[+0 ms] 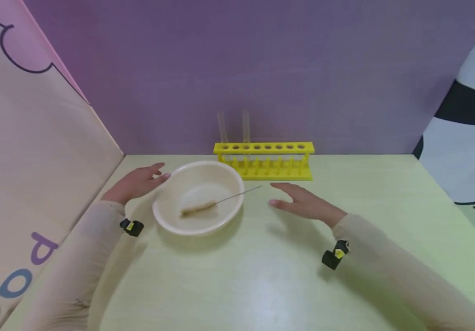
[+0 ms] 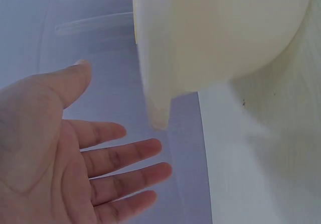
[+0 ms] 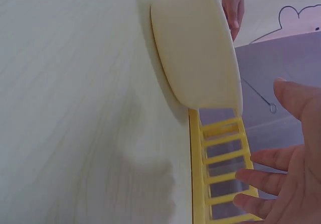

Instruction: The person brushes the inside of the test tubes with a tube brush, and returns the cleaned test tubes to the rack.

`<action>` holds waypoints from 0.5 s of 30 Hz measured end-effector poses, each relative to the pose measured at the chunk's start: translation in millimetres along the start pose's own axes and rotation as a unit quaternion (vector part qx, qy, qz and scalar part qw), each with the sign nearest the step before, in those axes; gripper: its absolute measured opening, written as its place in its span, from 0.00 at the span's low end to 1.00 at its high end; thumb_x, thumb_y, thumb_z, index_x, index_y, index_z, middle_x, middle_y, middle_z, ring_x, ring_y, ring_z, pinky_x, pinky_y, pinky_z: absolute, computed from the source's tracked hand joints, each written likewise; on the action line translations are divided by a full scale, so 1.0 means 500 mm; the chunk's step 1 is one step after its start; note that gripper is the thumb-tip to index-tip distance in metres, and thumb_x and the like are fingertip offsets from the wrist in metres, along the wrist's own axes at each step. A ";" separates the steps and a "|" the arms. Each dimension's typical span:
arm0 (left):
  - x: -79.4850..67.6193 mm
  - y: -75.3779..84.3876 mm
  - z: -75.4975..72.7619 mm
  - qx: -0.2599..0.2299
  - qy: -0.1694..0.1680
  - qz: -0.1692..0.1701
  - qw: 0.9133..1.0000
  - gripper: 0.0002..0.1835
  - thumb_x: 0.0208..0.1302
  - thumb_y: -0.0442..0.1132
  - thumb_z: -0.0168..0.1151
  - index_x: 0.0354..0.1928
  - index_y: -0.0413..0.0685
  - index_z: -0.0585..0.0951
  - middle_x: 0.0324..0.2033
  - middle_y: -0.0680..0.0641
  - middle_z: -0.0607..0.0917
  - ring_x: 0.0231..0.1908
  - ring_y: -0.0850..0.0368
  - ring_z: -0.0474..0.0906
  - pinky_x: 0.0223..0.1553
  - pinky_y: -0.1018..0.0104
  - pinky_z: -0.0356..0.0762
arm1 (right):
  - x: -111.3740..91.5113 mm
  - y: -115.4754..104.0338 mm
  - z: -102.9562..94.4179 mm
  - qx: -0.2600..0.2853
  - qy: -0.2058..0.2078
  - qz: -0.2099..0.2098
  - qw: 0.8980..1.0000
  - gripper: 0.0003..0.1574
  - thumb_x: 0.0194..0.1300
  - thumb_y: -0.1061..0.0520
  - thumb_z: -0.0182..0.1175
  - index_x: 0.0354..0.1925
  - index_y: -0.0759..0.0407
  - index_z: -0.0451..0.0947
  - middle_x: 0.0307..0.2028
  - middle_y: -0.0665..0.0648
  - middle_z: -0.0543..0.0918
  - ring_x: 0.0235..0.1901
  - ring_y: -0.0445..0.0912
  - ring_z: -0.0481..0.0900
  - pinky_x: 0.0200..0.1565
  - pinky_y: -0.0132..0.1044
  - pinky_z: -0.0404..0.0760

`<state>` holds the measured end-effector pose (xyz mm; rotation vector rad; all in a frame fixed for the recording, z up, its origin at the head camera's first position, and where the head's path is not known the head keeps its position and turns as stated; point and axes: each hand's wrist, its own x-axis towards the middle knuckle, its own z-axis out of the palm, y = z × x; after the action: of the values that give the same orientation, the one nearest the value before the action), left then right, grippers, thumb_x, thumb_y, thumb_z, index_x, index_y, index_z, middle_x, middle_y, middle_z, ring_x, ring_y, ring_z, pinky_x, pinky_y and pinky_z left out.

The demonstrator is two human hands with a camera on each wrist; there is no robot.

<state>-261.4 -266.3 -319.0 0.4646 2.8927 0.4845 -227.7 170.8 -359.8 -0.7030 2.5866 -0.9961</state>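
A white basin (image 1: pixel 167 214) stands left of the table's middle. Inside it lies a test tube brush (image 1: pixel 197 209), its wire handle leaning over the right rim and ending in a small loop (image 3: pixel 273 108). My left hand (image 1: pixel 140 184) is at the basin's left side with fingers spread and nothing held; in the left wrist view the palm (image 2: pixel 35 169) shows bare. To the right of the brush handle's end hovers my right hand (image 1: pixel 303 202), thumb and fingers apart, holding nothing. Behind the basin is a yellow test tube rack (image 1: pixel 278 174) with two clear test tubes (image 1: pixel 246 126) at its left end.
A purple backdrop (image 1: pixel 262 69) rises at the table's far edge. Printed panels stand at the left (image 1: pixel 47 138) and right (image 1: pixel 469 151). The pale table top (image 1: pixel 241 280) runs in front of the basin. Each wrist carries a small black camera (image 1: pixel 131 227).
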 end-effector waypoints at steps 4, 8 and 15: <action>0.001 0.003 0.005 0.003 -0.012 -0.007 1.000 0.38 0.72 0.60 0.39 0.71 0.36 0.53 0.58 0.33 0.73 0.59 0.35 0.67 0.60 0.41 0.61 | 0.010 -0.013 0.014 0.019 -0.012 0.000 1.000 0.47 0.66 0.35 0.52 0.72 0.56 0.52 0.70 0.59 0.57 0.70 0.56 0.52 0.65 0.58 0.57; 0.004 0.004 0.008 -0.001 -0.013 -0.007 1.000 0.38 0.72 0.59 0.40 0.69 0.34 0.56 0.57 0.32 0.74 0.59 0.35 0.68 0.60 0.41 0.61 | 0.018 -0.023 0.026 0.039 -0.021 0.006 0.999 0.46 0.65 0.34 0.52 0.71 0.55 0.54 0.70 0.58 0.59 0.69 0.54 0.54 0.65 0.58 0.58; 0.010 0.002 0.016 0.003 -0.011 -0.009 1.000 0.37 0.71 0.58 0.43 0.67 0.33 0.61 0.54 0.32 0.77 0.56 0.35 0.70 0.58 0.40 0.64 | 0.038 -0.031 0.051 0.066 -0.031 0.019 0.997 0.45 0.65 0.33 0.52 0.71 0.53 0.56 0.69 0.56 0.61 0.68 0.56 0.58 0.64 0.58 0.58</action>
<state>-264.3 -261.5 -326.6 0.4408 2.8756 0.4654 -227.7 136.8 -369.0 -0.6387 2.4458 -1.1029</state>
